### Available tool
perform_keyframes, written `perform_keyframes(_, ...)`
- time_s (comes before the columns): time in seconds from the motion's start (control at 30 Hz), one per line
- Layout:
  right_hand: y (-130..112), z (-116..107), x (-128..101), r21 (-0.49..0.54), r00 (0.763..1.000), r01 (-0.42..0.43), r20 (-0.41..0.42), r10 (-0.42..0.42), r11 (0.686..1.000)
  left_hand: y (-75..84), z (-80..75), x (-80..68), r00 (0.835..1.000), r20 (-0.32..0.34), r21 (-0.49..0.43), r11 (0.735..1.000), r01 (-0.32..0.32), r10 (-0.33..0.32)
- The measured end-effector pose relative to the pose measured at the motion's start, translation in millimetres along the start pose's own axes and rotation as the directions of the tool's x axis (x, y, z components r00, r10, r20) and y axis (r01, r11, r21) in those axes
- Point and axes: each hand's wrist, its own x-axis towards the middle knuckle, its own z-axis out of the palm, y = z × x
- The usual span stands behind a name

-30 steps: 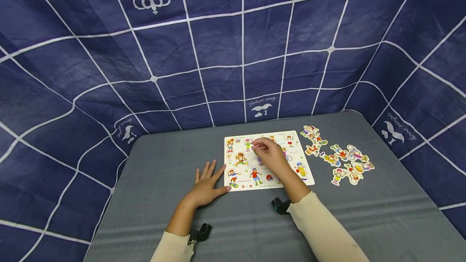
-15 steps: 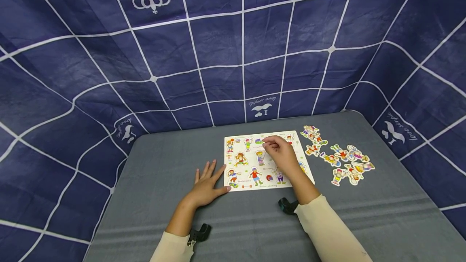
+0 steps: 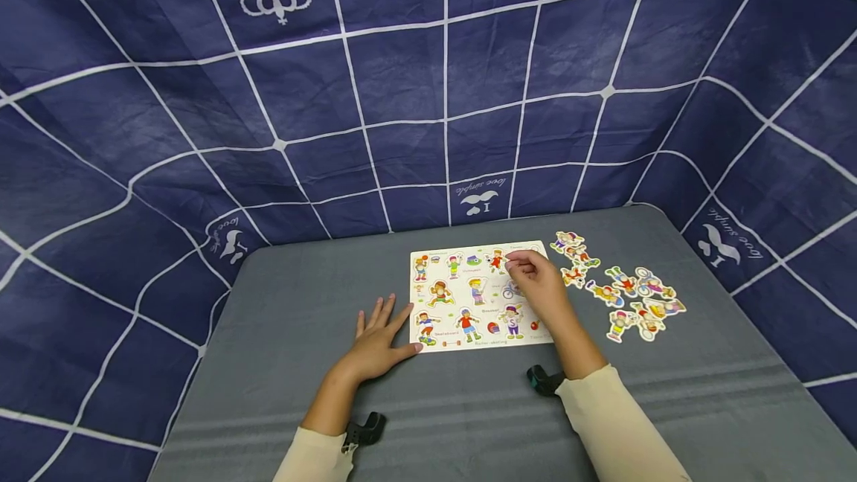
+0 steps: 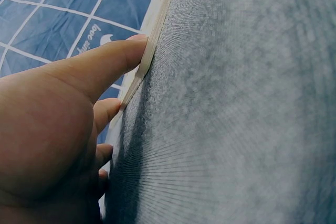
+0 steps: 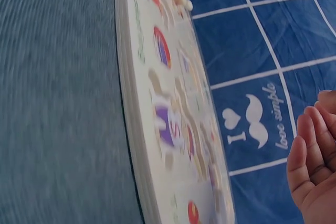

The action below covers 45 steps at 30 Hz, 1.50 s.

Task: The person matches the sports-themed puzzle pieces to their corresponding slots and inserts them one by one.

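Left hand (image 3: 376, 344) lies flat on the grey table (image 3: 281, 333), fingers straight and spread, holding nothing. Its thumb tip touches the near left edge of the puzzle board (image 3: 438, 315); the left wrist view shows the thumb (image 4: 113, 61) pressed against the board's thin edge.

Right hand (image 3: 538, 288) is over the far right part of the board, fingers curled, fingertips bunched near the top right corner. Looks like a pinch on something small there, but whether it actually has hold of a piece can't be told; the right wrist view shows only curled fingertips (image 5: 310, 150) at the frame edge and the blurred board face.

The board lies flat on the table between the two hands, just right of the left hand and under the right one. Several cartoon figure pieces (image 3: 442, 292) sit in it left of the right hand.

Loose figure pieces (image 3: 619, 288) are scattered on the table just right of the right hand, off the board.

Both forearms are in cream sleeves (image 3: 616, 422). Blue checked cloth (image 3: 402, 95) hangs beyond both hands.
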Motion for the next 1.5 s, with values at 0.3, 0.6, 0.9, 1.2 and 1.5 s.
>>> perform_keyframes(0.3, 12.3, -18.3, -0.2, -0.041, 0.999, -0.004, -0.047, 0.002, 0.999, -2.2, -1.1, -1.6, 1.000, 0.001, 0.007, 1.000, 0.003, -0.003)
perform_keyframes(0.6, 27.0, -38.8, -1.4, -0.113, 0.993, -0.089, -0.087, 0.079, 0.990, -0.5, -0.5, -1.1, 1.000, 0.001, -0.002, 1.000, -0.005, 0.005)
perform_keyframes(0.9, 39.7, -58.7, 0.4, -0.227, 0.988, -0.134, -0.110, 0.111, 0.965, 1.2, -0.4, -0.8, 1.000, 0.007, -0.004, 1.000, 0.003, -0.003)
perform_keyframes(1.2, 46.5, -75.6, 3.6, -0.272, 0.975, -0.208, -0.130, 0.179, 0.939, 0.8, -0.7, -0.6, 1.000, 0.002, 0.000, 1.000, 0.002, -0.002)
perform_keyframes(1.5, 48.0, -89.7, 14.0, -0.384, 0.982, -0.190, -0.063, 0.180, 0.903, 0.2, 0.0, -0.4, 1.000, -0.004, -0.003, 1.000, -0.005, 0.005)
